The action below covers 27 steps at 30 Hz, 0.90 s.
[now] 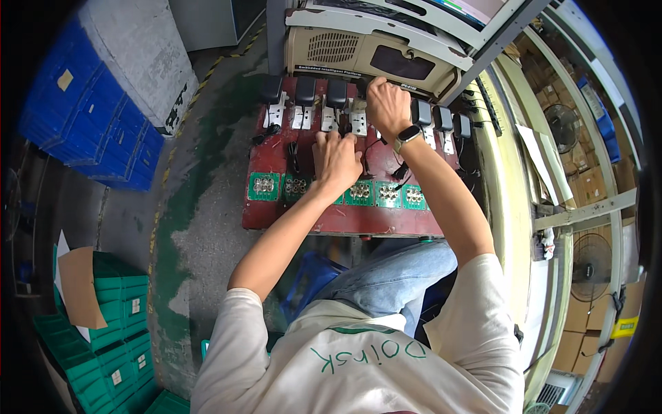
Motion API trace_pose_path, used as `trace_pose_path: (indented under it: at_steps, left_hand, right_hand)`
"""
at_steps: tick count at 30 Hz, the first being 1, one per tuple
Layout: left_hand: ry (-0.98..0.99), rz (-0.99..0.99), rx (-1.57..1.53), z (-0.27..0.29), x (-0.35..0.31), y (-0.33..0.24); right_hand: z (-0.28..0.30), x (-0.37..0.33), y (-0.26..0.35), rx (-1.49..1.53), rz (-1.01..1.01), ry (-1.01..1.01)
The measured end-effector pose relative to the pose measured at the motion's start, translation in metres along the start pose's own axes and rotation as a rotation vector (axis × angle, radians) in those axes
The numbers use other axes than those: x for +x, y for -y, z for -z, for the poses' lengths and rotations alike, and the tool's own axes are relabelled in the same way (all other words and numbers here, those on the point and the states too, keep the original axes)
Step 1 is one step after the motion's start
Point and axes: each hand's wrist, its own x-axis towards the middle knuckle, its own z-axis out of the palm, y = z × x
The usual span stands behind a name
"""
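Observation:
A dark red bench fixture (pixel 303 219) stands in front of me, with a row of black power adapters (pixel 305 90) plugged into white sockets (pixel 301 119) along its far side. My right hand (pixel 388 107), with a watch on the wrist, is closed around a black adapter in that row, which the fingers mostly hide. Nearer to me, my left hand (pixel 338 164) has its fingers bent down just below the sockets, by a black cable. What those fingers grip is hidden. Green circuit boards (pixel 264 186) with round metal contacts line the fixture's near side.
A beige industrial computer (pixel 372 58) sits behind the fixture, under a metal frame. Blue bins (pixel 96 110) are stacked at the far left, green crates (pixel 124 324) at the near left. A pale ledge (pixel 507 228) runs along the right, with shelves of cardboard boxes (pixel 586 169) beyond it.

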Motion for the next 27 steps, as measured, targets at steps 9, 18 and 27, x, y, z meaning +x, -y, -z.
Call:
trace_pose_path:
  at_steps: [9, 18, 27]
  left_hand:
    - [0.027, 0.470, -1.139, 0.068, 0.001, 0.019]
    - [0.335, 0.712, -1.660, 0.096, -0.049, 0.061]
    - [0.569, 0.713, -1.447, 0.116, -0.059, 0.059]
  right_hand:
    - [-0.015, -0.017, 0.030, -0.216, 0.019, -0.051]
    - [0.042, -0.048, 0.016, 0.234, -0.018, -0.254]
    - [0.016, -0.114, 0.025, 0.577, -0.065, 0.360]
